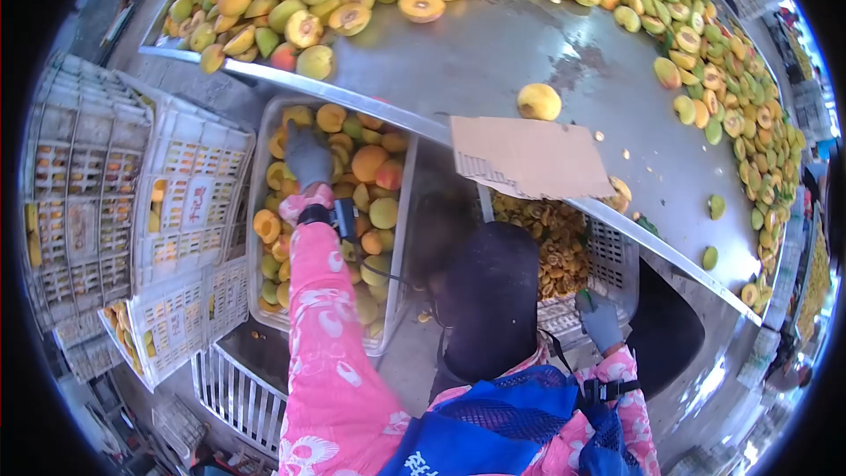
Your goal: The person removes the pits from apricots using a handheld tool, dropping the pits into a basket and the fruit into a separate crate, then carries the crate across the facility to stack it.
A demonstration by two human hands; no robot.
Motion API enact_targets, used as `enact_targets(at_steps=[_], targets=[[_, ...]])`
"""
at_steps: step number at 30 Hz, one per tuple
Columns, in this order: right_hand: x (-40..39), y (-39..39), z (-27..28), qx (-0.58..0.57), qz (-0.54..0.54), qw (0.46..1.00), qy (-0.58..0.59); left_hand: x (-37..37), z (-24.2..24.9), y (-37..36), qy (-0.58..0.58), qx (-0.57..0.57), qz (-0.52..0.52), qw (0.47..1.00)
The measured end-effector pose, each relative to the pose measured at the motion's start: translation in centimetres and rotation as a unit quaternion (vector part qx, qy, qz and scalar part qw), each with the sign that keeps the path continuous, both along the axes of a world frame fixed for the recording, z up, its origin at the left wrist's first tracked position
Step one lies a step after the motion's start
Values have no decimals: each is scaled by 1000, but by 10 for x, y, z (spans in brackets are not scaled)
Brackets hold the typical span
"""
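My left hand (307, 157), in a grey glove, reaches down into a plastic crate (256, 275) filled with yellow peaches (383, 212). Its fingers are stretched out over the fruit and touch it; the fingertips are partly hidden. Low on the right, my right hand (603, 322), gloved too, is closed around a small green-handled tool (583, 301); its blade cannot be made out. That hand is beside the edge of a white crate (619, 251) holding a heap of brown pits and scraps (557, 242).
A metal table (432, 48) slopes across the top, bearing heaps of halved peaches (705, 79). One peach (539, 101) lies near a piece of cardboard (529, 157) on the table's edge. White crates (189, 203) are stacked at left, with an open slatted crate (240, 397) below.
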State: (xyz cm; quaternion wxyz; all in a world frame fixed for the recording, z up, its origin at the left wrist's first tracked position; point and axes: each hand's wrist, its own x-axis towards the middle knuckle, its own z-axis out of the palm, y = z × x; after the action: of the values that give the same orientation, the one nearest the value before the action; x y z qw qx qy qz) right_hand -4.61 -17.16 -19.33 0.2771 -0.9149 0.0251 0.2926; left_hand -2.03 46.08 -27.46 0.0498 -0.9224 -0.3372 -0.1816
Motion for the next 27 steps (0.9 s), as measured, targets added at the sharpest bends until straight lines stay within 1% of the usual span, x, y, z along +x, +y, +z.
enact_targets(at_steps=[1, 2, 3, 4, 5, 6, 7, 8, 9, 10, 11, 12, 13, 14, 15, 17, 18, 19, 20, 21, 22, 23, 24, 25, 27], targets=[[3, 10, 12, 8, 23, 1000, -15, -3, -4, 11, -13, -4, -11, 1000], [6, 15, 21, 17, 50, 998, -33, 2, 17, 15, 177, -76, 44, 980], [8, 16, 24, 16, 39, 998, -42, 8, 40, 6, 169, -75, 33, 982], [8, 17, 24, 23, 56, 995, -80, 9, 65, -4, -26, -61, 13, 998], [8, 20, 25, 29, 71, 990, -117, 12, 91, -13, -219, -50, -9, 974], [7, 26, 35, 23, 49, 992, -113, 21, 122, -33, -223, -51, -22, 973], [4, 29, 39, 20, 39, 992, -117, 29, 155, -69, -282, -42, -86, 955], [3, 29, 41, 19, 59, 989, -131, 36, 181, -105, -339, -32, -144, 929], [4, 30, 42, 20, 82, 986, -146, 45, 203, -138, -280, -111, -195, 933], [4, 31, 41, 62, 74, 985, -142, 57, 219, -169, -216, -185, -244, 927], [3, 34, 46, 66, 70, 984, -147, 72, 223, -194, -172, -194, -329, 908], [2, 37, 55, 70, 74, 982, -156, 94, 207, -208, -178, -130, -440, 871], [3, 36, 63, 74, 78, 980, -167, 108, 227, -236, 51, -136, -428, 892], [3, 32, 69, 79, 75, 979, -174, 118, 247, -260, 276, -132, -389, 869], [2, 28, 72, 71, 58, 981, -172, 120, 254, -273, 274, -122, -392, 870], [-9, 17, 74, 68, 31, 984, -165, 113, 256, -296, 281, -113, -439, 846], [-14, 10, 72, 97, -17, 981, -169, 111, 249, -290, 254, -155, -456, 839], [-17, 5, 69, 129, -61, 975, -172, 109, 242, -289, 258, -147, -453, 841], [-19, -2, 56, 117, -62, 976, -174, 104, 237, -285, 245, -127, -470, 838], [-18, 0, 55, 129, -57, 975, -170, 96, 238, -280, 234, -108, -484, 836], [-17, 0, 54, 119, -53, 981, -144, 86, 243, -285, 177, -82, -454, 869], [-16, 0, 53, 105, -49, 986, -118, 85, 238, -279, 181, -78, -448, 872], [-15, 0, 42, 150, -51, 982, -101, 84, 226, -271, 71, -138, -462, 873], [-14, 1, 37, 152, -49, 982, -97, 84, 219, -263, -42, -196, -469, 860], [-13, 5, 30, 134, 12, 981, -139, 100, 221, -222, -57, -148, -448, 880]])
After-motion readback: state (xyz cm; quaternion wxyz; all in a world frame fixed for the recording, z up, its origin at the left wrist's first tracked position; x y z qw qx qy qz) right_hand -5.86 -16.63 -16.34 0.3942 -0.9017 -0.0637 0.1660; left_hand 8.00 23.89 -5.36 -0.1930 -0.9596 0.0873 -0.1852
